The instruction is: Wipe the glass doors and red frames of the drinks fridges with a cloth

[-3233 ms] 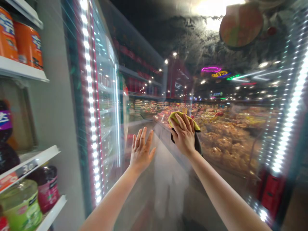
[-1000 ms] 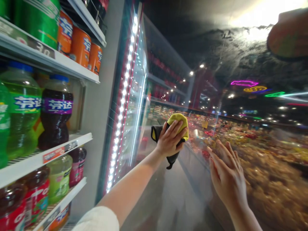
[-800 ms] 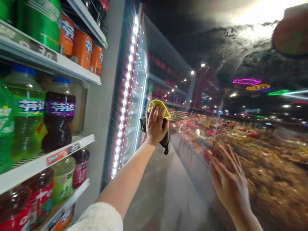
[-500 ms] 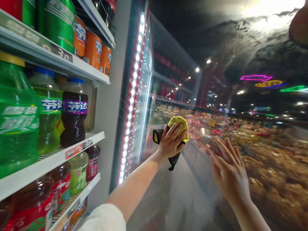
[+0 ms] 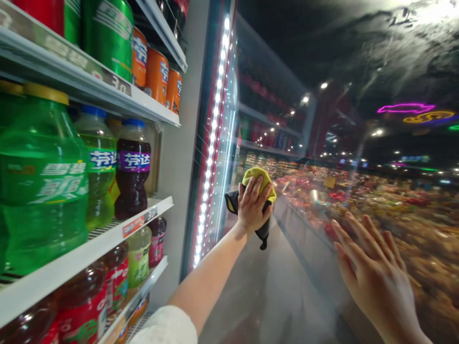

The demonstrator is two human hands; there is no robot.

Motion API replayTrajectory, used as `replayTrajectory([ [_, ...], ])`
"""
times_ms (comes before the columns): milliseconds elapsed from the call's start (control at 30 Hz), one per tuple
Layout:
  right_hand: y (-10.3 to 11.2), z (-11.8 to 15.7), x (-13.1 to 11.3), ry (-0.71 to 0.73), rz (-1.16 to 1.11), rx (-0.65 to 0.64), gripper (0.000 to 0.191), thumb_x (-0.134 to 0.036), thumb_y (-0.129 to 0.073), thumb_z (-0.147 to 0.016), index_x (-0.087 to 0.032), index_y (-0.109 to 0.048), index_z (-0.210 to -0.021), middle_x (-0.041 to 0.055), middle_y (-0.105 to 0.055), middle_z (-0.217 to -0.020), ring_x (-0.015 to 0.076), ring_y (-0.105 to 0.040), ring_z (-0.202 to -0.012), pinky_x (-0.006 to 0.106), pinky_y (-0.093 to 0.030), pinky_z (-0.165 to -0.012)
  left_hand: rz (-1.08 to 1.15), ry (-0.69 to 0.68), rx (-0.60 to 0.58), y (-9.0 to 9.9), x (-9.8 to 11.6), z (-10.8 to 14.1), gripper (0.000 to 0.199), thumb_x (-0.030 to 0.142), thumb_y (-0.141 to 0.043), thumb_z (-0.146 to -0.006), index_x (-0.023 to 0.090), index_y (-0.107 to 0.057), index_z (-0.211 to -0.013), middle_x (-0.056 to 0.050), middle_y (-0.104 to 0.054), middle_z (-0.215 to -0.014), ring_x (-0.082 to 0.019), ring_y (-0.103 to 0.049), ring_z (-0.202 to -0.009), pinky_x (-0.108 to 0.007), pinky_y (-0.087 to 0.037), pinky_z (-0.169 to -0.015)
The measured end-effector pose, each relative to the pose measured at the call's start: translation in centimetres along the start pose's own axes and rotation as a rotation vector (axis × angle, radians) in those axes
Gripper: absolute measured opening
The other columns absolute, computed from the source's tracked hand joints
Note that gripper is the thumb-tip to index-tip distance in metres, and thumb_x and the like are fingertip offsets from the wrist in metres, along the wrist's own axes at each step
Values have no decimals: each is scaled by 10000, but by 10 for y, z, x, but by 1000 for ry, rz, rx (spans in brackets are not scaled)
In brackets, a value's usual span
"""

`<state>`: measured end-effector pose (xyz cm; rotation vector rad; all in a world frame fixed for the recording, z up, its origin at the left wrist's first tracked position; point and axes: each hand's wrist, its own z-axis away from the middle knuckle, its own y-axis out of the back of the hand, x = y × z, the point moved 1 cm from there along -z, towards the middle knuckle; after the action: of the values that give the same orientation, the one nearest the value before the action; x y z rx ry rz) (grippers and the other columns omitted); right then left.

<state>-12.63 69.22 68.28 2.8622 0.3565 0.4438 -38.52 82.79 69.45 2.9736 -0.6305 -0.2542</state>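
Note:
My left hand lies over a yellow and black cloth, pressing it against the glass door. Part of the cloth hangs below the palm in a black, pointed fold, and another black corner sticks out to the left. Lower on the right, my right hand is held up with its fingers apart and nothing in it. It is at or close to the glass; whether it touches cannot be made out.
On the left, cooler shelves hold green bottles, a dark purple bottle and orange cans. A bright LED strip runs up the cooler's edge. Smears mark the upper glass. Blurred goods show beyond.
The view has swung left, so the shelves appear further right. My left hand and the cloth have shifted left relative to the door frame; my right hand sits lower and further right in view.

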Motion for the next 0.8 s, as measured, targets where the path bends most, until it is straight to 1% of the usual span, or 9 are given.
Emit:
replayTrajectory([
  [100, -3, -3, -4, -17, -9, 1, 555, -215, -499, -1010, -279, -407, -1554, 104, -443, -1602, 338, -374, -1499, 596, -332, -1218, -5, 96, 31, 4, -37, -25, 566, 387, -487, -970, 247, -474, -1518, -94, -411, -1625, -298, -296, -1541, -536, -128, -1290],
  [167, -3, -2, -6, -27, -12, -3, 597, -213, -498, -1012, -307, -352, -1583, 92, -437, -1607, 337, -377, -1497, 600, -337, -1215, -26, 222, 88, 4, -54, -23, 550, 372, -456, -988, 204, -480, -1511, -131, -415, -1615, -310, -283, -1544, -554, -144, -1283],
  [267, -2, 0, -9, -25, -17, 2, 644, -206, -506, -1012, -336, -293, -1606, 83, -425, -1615, 332, -381, -1495, 601, -337, -1215, -61, 319, 132, 4, -52, 9, 554, 348, -437, -997, 153, -460, -1514, -178, -419, -1601, -330, -261, -1550, -585, -155, -1269],
  [367, -1, -3, -10, -1, -20, 18, 656, -199, -511, -1012, -330, -281, -1612, 92, -425, -1614, 332, -375, -1498, 597, -328, -1220, -60, 188, 80, 4, -34, 38, 564, 331, -452, -988, 169, -441, -1528, -168, -430, -1598, -328, -264, -1551, -587, -103, -1277],
  [433, -2, -7, -10, 9, -22, 25, 657, -192, -522, -1009, -320, -291, -1610, 99, -436, -1607, 335, -376, -1497, 593, -322, -1223, -35, 63, 50, 5, -32, 35, 564, 345, -469, -976, 195, -458, -1519, -148, -441, -1595, -322, -290, -1542, -578, -92, -1282],
  [500, -3, -11, -11, 13, -24, 28, 659, -186, -531, -1005, -318, -299, -1608, 100, -441, -1604, 336, -383, -1493, 591, -323, -1222, -9, 4, 52, 6, -45, 16, 558, 373, -476, -968, 208, -483, -1501, -137, -446, -1592, -317, -316, -1530, -565, -134, -1280],
  [633, -3, -12, -14, -23, -17, 13, 656, -199, -506, -1013, -340, -278, -1612, 86, -412, -1623, 347, -381, -1493, 618, -326, -1212, 12, 177, 116, 8, -83, -14, 553, 390, -432, -990, 175, -479, -1497, -155, -404, -1613, -316, -296, -1535, -557, -233, -1256],
  [733, -3, -5, -16, -99, 17, -29, 661, -245, -475, -1023, -359, -226, -1625, 86, -375, -1643, 382, -371, -1490, 668, -333, -1192, 1, 315, 166, 9, -85, 6, 567, 360, -416, -1001, 166, -419, -1534, -170, -364, -1631, -329, -263, -1545, -578, -264, -1235],
  [800, -5, 0, -16, -122, 49, -77, 680, -278, -448, -1030, -362, -154, -1638, 102, -322, -1664, 424, -335, -1494, 718, -341, -1164, -7, 280, 154, 9, -73, 28, 584, 354, -443, -990, 185, -403, -1547, -166, -366, -1630, -344, -243, -1550, -595, -264, -1228],
])
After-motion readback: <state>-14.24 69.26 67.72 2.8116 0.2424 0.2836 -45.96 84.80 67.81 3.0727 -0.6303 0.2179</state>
